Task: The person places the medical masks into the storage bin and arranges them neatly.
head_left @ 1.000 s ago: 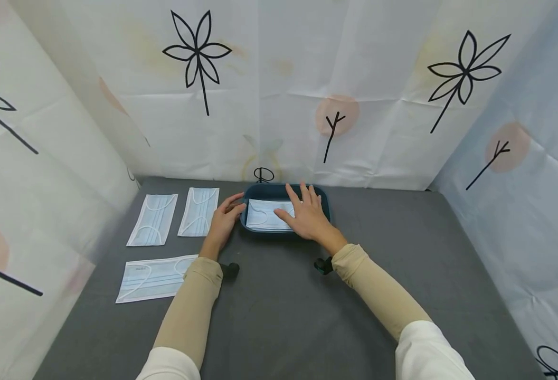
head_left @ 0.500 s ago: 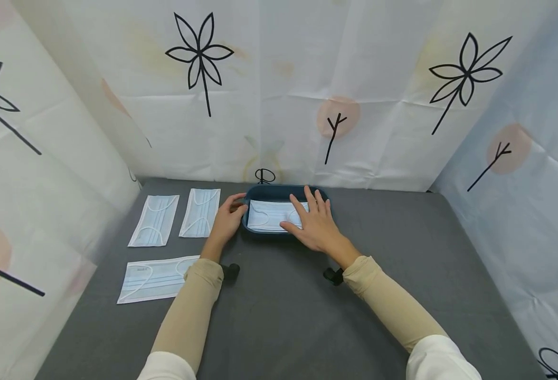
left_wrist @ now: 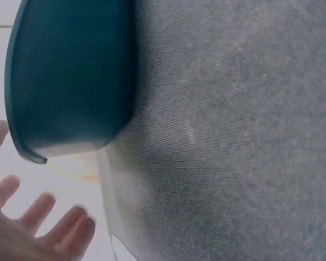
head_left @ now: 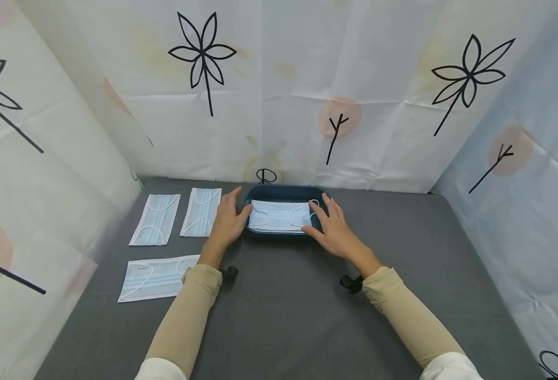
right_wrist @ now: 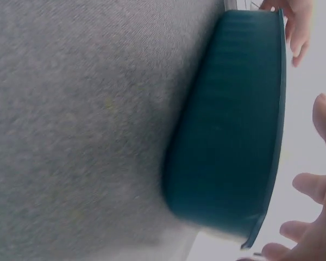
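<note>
A dark teal tray (head_left: 285, 193) holds a stack of pale blue masks (head_left: 279, 216) with white ear loops. At the tray's left end is my left hand (head_left: 226, 224), fingers spread, the thumb at the rim. In the left wrist view that hand (left_wrist: 38, 228) shows its fingers apart beside the tray (left_wrist: 70, 76). My right hand (head_left: 338, 232) is over the tray's right end with fingers spread and nothing gripped. The right wrist view has the right hand's (right_wrist: 315, 217) fingers apart from the tray wall (right_wrist: 228, 125).
Left of the tray, two masks lie side by side, one (head_left: 155, 219) farther left and another (head_left: 200, 212) near my left hand. A third mask (head_left: 157, 278) lies nearer, partly behind my left sleeve. Printed white cloth (head_left: 283, 79) stands behind and beside the grey table (head_left: 288, 316).
My right hand has moved right and nearer, from over the masks to the tray's right end, uncovering more of the stack. The left hand's fingers have opened away from the tray's left rim.
</note>
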Demonstrator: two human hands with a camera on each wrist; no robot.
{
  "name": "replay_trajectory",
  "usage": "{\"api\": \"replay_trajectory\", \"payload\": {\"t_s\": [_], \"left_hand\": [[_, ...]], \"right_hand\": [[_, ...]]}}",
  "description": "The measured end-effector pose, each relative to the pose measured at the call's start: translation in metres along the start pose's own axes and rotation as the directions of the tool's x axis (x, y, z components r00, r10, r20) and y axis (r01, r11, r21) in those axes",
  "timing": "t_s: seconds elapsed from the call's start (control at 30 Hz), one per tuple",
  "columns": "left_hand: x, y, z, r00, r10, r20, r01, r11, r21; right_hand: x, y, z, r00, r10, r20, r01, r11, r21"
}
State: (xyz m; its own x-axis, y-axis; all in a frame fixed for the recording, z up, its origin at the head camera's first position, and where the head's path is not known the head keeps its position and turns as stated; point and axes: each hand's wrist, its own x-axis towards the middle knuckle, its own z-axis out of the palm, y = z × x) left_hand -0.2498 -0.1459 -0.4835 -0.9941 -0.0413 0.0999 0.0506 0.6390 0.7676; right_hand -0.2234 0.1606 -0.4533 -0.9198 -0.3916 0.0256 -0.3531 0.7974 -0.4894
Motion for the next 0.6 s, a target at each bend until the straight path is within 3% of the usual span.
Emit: {"api": "replay_trajectory", "payload": {"t_s": [0.23,0.43,0.6], "left_hand": [[-0.008,0.005,-0.004,0.998,0.012,-0.067,-0.004,0.993,0.117],[-0.012,0.002,-0.014,0.999,0.039,-0.02,-0.033,0.966,0.257],[-0.015,-0.003,-0.024,0.999,0.045,0.001,-0.042,0.933,0.358]], "right_hand": [[-0.004,0.014,0.001,0.999,-0.026,-0.033,0.03,0.993,0.118],[-0.007,0.028,0.0,0.998,-0.029,-0.049,0.039,0.977,0.209],[-0.006,0.038,-0.001,0.999,-0.019,-0.036,0.03,0.937,0.349]]}}
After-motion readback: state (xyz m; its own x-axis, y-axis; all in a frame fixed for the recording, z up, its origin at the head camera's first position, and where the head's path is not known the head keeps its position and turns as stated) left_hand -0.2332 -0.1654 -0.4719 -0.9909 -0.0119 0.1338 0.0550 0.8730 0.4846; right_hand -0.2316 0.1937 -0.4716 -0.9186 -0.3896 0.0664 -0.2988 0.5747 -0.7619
